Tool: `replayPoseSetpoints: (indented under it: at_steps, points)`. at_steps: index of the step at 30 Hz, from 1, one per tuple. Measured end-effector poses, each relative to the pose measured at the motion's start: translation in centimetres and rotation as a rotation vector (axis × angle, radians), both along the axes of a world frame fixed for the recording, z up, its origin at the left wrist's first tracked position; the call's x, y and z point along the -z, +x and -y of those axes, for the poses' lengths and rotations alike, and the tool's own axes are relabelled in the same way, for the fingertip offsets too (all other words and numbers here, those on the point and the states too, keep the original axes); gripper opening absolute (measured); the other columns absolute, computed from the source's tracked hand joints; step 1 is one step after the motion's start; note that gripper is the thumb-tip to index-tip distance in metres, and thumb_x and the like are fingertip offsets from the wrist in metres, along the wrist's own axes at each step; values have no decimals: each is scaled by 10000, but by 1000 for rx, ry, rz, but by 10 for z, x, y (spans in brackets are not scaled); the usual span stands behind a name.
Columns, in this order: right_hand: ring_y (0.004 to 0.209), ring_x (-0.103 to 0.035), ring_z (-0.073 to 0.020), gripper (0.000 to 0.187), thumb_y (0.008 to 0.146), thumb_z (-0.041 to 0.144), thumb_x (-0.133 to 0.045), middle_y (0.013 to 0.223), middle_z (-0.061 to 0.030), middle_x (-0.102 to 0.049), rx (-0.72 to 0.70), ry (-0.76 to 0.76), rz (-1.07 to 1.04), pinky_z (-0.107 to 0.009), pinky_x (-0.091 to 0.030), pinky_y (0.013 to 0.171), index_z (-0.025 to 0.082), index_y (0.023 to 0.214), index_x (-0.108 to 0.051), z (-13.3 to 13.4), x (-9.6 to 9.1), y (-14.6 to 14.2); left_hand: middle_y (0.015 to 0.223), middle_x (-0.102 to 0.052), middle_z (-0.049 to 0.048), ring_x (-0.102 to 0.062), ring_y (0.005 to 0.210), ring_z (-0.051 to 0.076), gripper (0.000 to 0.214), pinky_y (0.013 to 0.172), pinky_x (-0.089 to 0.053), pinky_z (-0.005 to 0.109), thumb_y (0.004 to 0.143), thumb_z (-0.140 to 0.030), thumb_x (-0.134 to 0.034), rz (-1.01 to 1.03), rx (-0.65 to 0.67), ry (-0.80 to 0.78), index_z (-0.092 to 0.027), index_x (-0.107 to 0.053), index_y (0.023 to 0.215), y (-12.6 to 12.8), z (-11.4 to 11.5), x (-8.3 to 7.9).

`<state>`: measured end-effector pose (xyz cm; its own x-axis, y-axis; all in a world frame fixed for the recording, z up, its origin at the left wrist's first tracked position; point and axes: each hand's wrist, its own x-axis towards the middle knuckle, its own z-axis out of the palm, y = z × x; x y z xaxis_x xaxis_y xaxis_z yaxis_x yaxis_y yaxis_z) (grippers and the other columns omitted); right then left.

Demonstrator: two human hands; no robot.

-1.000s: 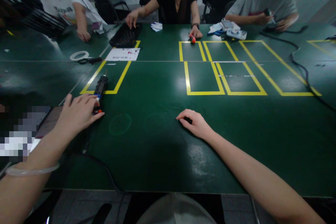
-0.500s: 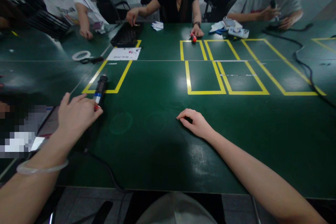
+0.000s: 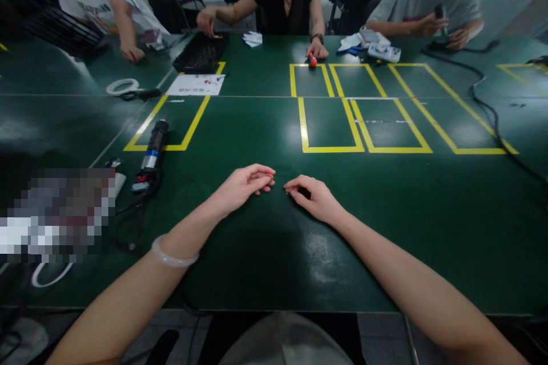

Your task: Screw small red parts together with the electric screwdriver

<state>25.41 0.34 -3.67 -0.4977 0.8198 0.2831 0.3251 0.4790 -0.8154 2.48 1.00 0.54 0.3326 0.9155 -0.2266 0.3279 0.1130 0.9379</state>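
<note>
My left hand [image 3: 246, 185] hovers low over the green table [image 3: 257, 262], left of centre. Its fingers are closed on a small orange-red piece [image 3: 270, 176], mostly covered by the fingertips. A short gap to the right, my right hand [image 3: 314, 197] has thumb and forefinger pinched together; a tiny speck shows at their tips, too small to name. Both sets of fingertips face each other without touching. Left of my left hand lies a corded electric screwdriver [image 3: 152, 151], black with a blue band, its bit pointing away from me.
Yellow tape outlines [image 3: 334, 149] mark the table. Far left are a white tape roll [image 3: 123, 87], scissors [image 3: 148, 93], a printed sheet [image 3: 196, 85] and a black tray [image 3: 201, 54]. A co-worker's hand [image 3: 317, 48] touches a red item [image 3: 313, 61]. A black cable [image 3: 492, 108] runs along the right.
My left hand has moved right from beside the electric screwdriver to near my right hand, and the orange-red piece now shows in its fingers. My right hand stays pinched in nearly the same place.
</note>
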Motion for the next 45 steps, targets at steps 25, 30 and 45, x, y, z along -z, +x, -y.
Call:
replayPoseSetpoints:
  at_steps: [25,30,45]
  points:
    - [773,-645,-138,101,851,199,-641,870,-5,-667,21,-106,-117,-278,-503,757,200,949,-618,0,-3,-1,1043,-644,41,-620,907,158,312,768,-485,278,829,-272,-676,-136,23,358,-195,-570,1113,26,23,18]
    - [815,-645,-153,168,846,181,-643,906,-17,-658,39,-22,-74,-313,-495,806,205,1006,-599,2,-4,-2,980,-654,32,-613,875,157,189,770,-469,285,882,-327,-615,-167,61,353,-194,-623,1015,25,23,15]
    - [825,-619,-164,136,858,156,-617,916,-36,-645,62,41,-83,-310,-500,779,201,986,-614,1,-5,0,875,-630,31,-580,816,169,315,726,-415,284,958,-422,-452,-259,121,338,-174,-639,903,21,20,14]
